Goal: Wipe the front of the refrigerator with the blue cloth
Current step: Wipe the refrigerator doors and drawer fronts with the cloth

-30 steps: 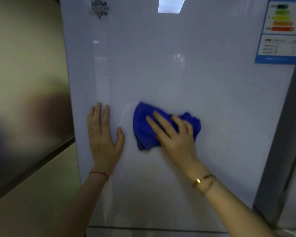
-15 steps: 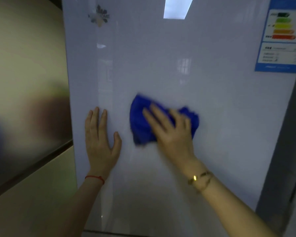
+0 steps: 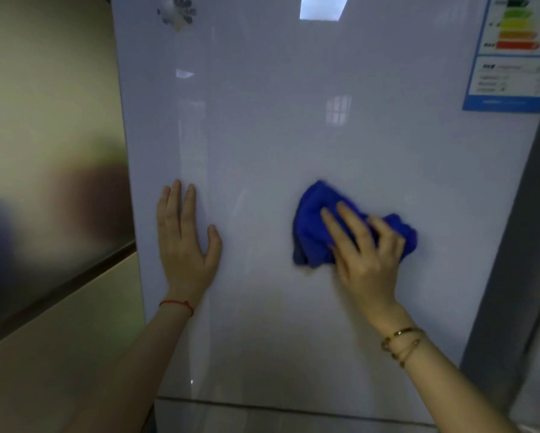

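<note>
The refrigerator's glossy white door [image 3: 293,135] fills most of the view. A crumpled blue cloth [image 3: 312,226] is pressed against the door, right of centre. My right hand [image 3: 365,254] lies on top of it, fingers spread and curled over the fabric, holding it to the surface. My left hand [image 3: 184,245] rests flat on the door near its left edge, fingers together and pointing up, holding nothing. A red string circles the left wrist and gold bracelets the right.
An energy label sticker [image 3: 512,54] sits at the door's top right, and a brand logo [image 3: 178,12] at the top left. A beige cabinet side [image 3: 43,182] stands to the left. A grey edge [image 3: 527,245] runs down the right. A seam [image 3: 293,407] crosses the door's bottom.
My right hand has slid the blue cloth to the right across the door, away from my left hand. The left hand has stayed flat in place.
</note>
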`<control>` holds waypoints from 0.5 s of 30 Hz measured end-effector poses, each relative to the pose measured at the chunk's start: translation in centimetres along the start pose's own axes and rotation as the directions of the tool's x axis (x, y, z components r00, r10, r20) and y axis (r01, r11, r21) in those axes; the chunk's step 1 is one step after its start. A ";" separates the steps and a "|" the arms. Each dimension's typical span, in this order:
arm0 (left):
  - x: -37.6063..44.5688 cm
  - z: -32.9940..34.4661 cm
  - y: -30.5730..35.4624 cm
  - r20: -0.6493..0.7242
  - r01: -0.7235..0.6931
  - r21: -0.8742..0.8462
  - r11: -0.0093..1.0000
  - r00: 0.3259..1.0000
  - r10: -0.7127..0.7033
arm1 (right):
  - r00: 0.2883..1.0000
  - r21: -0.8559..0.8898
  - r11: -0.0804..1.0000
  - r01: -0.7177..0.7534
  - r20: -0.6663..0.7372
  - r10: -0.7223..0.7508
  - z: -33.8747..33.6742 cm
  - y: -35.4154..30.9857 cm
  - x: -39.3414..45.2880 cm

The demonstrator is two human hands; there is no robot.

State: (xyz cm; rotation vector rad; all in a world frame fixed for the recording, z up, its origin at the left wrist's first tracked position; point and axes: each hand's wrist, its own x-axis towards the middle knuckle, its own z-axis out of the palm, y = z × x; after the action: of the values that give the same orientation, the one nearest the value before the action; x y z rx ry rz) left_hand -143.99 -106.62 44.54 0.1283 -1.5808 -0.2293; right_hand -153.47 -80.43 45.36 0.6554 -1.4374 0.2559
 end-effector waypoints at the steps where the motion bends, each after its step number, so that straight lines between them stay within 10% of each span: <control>1: -0.1 -0.1 0.0 0.012 0.008 0.000 1.000 1.000 -0.008 | 0.997 0.010 0.998 0.062 0.047 -0.062 -0.2 -0.7 -2.8; 7: -7.3 -2.7 -0.1 0.214 0.053 -0.007 0.999 0.975 -0.050 | 0.919 -0.060 0.975 0.213 0.351 -0.179 -4.7 0.7 -16.8; 15: -14.8 -6.6 -1.4 0.416 0.076 0.038 0.996 0.905 -0.085 | 0.970 -0.011 1.000 -0.028 0.242 0.030 -7.0 -4.1 -8.8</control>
State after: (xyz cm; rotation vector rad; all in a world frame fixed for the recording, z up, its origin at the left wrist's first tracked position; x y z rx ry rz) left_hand -137.07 -105.11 29.92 0.1692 -2.0086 -0.3208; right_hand -146.76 -77.90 35.83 0.6777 -1.6820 0.1979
